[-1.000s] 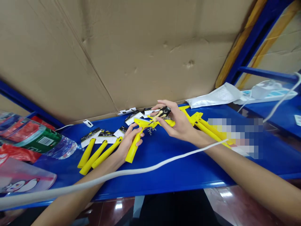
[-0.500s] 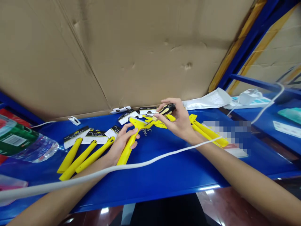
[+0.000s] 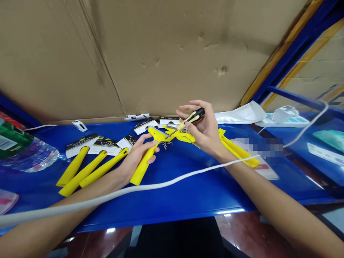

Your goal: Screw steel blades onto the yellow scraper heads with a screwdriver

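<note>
My left hand point(image 3: 139, 152) is closed around the handle of a yellow scraper point(image 3: 142, 168), whose wide head points away from me. In my right hand point(image 3: 208, 130) is a screwdriver point(image 3: 194, 117) with a black and cream handle, held between thumb and fingers while some fingers stretch out. Its tip meets the scraper near the neck, just below the head. Small loose screws point(image 3: 165, 146) lie on the blue shelf point(image 3: 182, 190) right behind the scraper. Several flat yellow parts point(image 3: 184, 137) are heaped beyond them, partly behind the screwdriver and my right hand.
Yellow handles point(image 3: 86, 173) lie at left, below black-and-white cards point(image 3: 104, 147). More yellow pieces point(image 3: 239, 150) are by my right forearm. A white cable point(image 3: 166, 183) crosses in front of both forearms. A bottle point(image 3: 29, 150) is at far left; cardboard point(image 3: 166, 61) stands behind.
The screwdriver's handle has risen and tilts more steeply, with my right hand slightly higher. My view has shifted a little. Both hands keep their hold.
</note>
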The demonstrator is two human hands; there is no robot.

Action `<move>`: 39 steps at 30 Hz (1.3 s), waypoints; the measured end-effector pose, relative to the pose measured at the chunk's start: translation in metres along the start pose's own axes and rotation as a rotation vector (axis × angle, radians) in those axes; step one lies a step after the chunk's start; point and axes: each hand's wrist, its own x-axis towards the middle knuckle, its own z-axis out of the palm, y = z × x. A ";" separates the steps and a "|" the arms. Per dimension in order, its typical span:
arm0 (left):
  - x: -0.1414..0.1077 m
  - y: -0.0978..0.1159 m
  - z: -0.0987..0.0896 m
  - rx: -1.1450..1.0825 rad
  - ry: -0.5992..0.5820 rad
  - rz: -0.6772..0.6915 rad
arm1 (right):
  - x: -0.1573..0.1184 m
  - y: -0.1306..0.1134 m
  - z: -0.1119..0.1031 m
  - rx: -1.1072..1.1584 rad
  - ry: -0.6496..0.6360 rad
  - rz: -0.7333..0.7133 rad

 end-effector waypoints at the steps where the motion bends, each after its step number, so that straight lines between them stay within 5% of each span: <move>1: 0.000 0.000 -0.001 0.004 -0.008 0.001 | 0.001 0.000 0.000 0.010 -0.010 0.006; 6: 0.000 -0.001 -0.003 0.027 -0.033 -0.002 | 0.001 0.002 0.001 -0.072 0.098 -0.001; 11: 0.000 0.002 0.002 -0.005 0.012 0.000 | 0.000 0.001 0.000 -0.061 -0.021 -0.021; 16: -0.001 0.003 0.003 -0.022 0.014 -0.026 | -0.002 0.000 0.000 -0.145 0.069 -0.049; 30: 0.001 0.001 -0.002 -0.038 -0.008 -0.006 | -0.003 0.001 0.003 -0.025 0.000 -0.023; 35: 0.002 0.000 -0.003 -0.065 0.018 0.005 | -0.002 0.008 0.003 -0.087 0.114 -0.027; 39: 0.003 0.001 0.000 -0.038 0.025 -0.002 | -0.001 0.010 0.004 0.016 0.022 -0.010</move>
